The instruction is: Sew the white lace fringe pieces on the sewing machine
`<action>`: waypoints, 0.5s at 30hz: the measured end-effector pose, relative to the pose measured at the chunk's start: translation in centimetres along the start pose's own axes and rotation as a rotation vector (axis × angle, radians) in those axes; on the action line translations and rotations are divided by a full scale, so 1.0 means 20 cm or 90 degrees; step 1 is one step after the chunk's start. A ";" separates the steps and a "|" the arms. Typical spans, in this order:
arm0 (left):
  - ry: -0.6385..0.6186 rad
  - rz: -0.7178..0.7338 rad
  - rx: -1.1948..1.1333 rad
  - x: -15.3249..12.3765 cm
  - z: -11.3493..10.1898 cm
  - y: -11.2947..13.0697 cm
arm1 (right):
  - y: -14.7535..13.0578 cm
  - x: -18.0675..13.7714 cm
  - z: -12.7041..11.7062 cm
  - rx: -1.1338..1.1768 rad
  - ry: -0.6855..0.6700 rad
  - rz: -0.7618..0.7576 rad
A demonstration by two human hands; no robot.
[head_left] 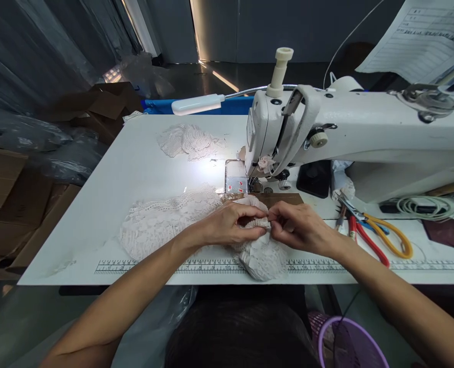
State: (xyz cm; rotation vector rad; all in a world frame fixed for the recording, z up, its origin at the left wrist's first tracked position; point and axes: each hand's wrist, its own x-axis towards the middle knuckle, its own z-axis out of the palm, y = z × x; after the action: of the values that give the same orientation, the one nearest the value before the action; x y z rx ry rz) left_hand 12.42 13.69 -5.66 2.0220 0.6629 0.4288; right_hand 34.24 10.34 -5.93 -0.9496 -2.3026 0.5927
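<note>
A pale lace fabric piece (161, 222) lies on the white sewing table (135, 168) in front of the sewing machine (365, 138). My left hand (229, 224) is closed, pinching a folded edge of the lace near the table's front middle. My right hand (299, 227) is closed too, pinching the same fold from the right, its fingertips almost meeting the left's. Part of the lace hangs over the front edge, across the printed ruler strip (196, 266). The needle area and metal plate (236, 180) sit just behind my hands, lit by the lamp.
A second lace piece (188, 140) lies at the table's back. Scissors with yellow handles (388, 232) and red-handled ones (368, 243) lie right of my hands, near a coiled white cable (422, 207). A purple basket (349, 345) stands below right. Cardboard boxes (16, 204) stand left.
</note>
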 end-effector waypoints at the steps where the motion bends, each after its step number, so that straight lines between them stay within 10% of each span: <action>1: 0.016 0.009 0.026 0.00 0.00 0.00 | 0.01 0.00 0.01 0.018 0.019 0.006; 15: 0.171 0.128 0.156 0.02 0.12 -0.07 | 0.02 -0.11 0.00 0.204 0.022 0.176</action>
State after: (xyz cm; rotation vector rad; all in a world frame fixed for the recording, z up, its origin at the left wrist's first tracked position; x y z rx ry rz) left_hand 13.61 12.82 -8.08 2.2964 0.7037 0.7811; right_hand 35.78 8.95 -7.03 -1.1135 -1.9797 1.0164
